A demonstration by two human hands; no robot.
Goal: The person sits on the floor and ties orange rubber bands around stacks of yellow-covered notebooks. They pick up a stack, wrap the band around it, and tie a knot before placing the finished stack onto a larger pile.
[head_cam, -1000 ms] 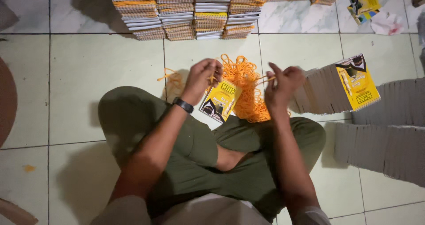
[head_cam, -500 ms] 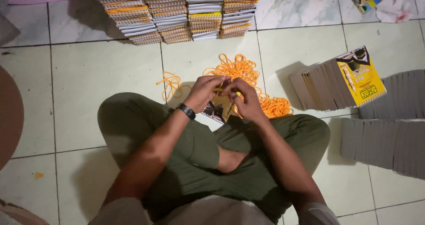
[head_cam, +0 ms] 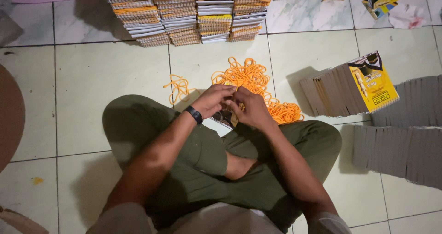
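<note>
Both hands — left hand (head_cam: 212, 100) and right hand (head_cam: 251, 108) — are pinching a small booklet (head_cam: 225, 119) between them over the lap, orange cord pile (head_cam: 251, 79) just beyond — booklet likely light, bendy, best gripped at edges.

The floor (head_cam: 83, 86) is laid with pale square tiles, with marbled tiles along the far edge. A heap of orange string loops (head_cam: 255, 84) lies on it near the middle, and a smaller bunch of orange loops (head_cam: 178, 85) sits just to the left. Stacks of booklets (head_cam: 184, 13) stand in a row along the far side. A leaning row of yellow-covered booklets (head_cam: 350, 89) rests at the right, with grey card stacks (head_cam: 405, 137) just beside it. Crumpled paper (head_cam: 407, 16) lies in the far right corner.
</note>
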